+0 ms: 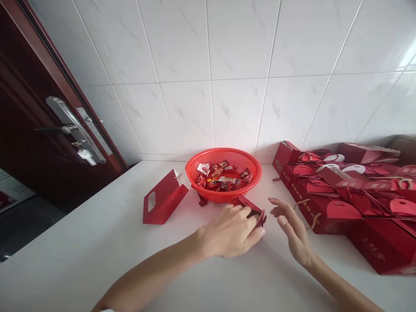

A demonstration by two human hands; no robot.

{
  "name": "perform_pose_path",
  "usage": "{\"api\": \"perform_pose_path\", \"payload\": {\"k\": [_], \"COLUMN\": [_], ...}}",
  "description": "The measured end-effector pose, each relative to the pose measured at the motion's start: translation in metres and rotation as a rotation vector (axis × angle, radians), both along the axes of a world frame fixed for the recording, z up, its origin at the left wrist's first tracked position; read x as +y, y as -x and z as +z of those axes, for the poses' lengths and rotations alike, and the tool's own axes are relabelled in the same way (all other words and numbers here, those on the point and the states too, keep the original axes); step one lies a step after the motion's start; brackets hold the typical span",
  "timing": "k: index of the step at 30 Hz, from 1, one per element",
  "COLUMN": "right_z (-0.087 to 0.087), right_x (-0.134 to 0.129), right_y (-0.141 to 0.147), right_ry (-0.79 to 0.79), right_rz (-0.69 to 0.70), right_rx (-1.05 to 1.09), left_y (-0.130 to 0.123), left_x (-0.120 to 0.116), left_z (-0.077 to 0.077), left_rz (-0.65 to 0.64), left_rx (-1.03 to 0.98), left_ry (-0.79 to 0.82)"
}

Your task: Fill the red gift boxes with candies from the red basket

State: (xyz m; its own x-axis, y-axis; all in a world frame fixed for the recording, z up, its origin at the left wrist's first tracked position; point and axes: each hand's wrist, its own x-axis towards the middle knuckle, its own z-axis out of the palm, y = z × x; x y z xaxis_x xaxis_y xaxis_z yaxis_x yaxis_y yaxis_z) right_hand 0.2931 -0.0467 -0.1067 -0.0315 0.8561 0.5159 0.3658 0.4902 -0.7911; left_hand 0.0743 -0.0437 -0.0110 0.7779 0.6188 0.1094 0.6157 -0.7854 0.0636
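My left hand is closed at a small red paper box in front of the basket. Its fingers reach into the box's top opening, and the thumb lies along the near side. Most of the box is hidden behind this hand. To the right, my right hand holds nothing, its fingers apart and pointing at the box without touching it. Just behind, a red plastic basket contains several wrapped candies. Left of the basket, another red box with a cut-out window lies tilted, its end flaps open.
Many red gift boxes with flaps and cords are packed together on the right of the white table. A tiled wall runs behind. At left stands a dark red door with keys hanging from its lock.
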Motion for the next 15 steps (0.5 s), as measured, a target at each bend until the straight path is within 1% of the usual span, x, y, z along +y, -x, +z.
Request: {"api": "perform_pose_path", "payload": {"k": [1,3,6,8,9,11,13,15], "right_z": [0.008,0.030,0.065,0.083,0.089,0.096,0.096,0.095], "right_x": [0.001,0.002,0.005,0.010,0.012,0.016,0.019,0.020], "right_y": [0.000,0.003,0.013,0.022,0.026,0.034,0.039,0.043], "right_ry": [-0.043,-0.103,-0.113,-0.091,-0.098,-0.141,-0.176,-0.171], "right_rz": [0.015,0.120,0.382,0.523,0.566,0.603,0.594,0.571], "right_rx": [-0.036,-0.128,-0.264,-0.332,-0.365,-0.433,-0.507,-0.601], "left_y": [0.004,0.011,0.020,0.025,0.027,0.031,0.035,0.039], "left_x": [0.000,0.003,0.009,0.011,0.010,0.009,0.006,0.005], "left_z": [0.005,0.013,0.019,0.019,0.019,0.018,0.018,0.019], "left_rz": [0.004,-0.014,-0.056,-0.048,-0.040,-0.029,-0.013,0.018], "left_rx": [-0.011,-0.055,-0.077,-0.053,-0.047,-0.059,-0.080,-0.080], "left_ry": [0.041,0.128,0.237,0.281,0.289,0.277,0.240,0.212]}}
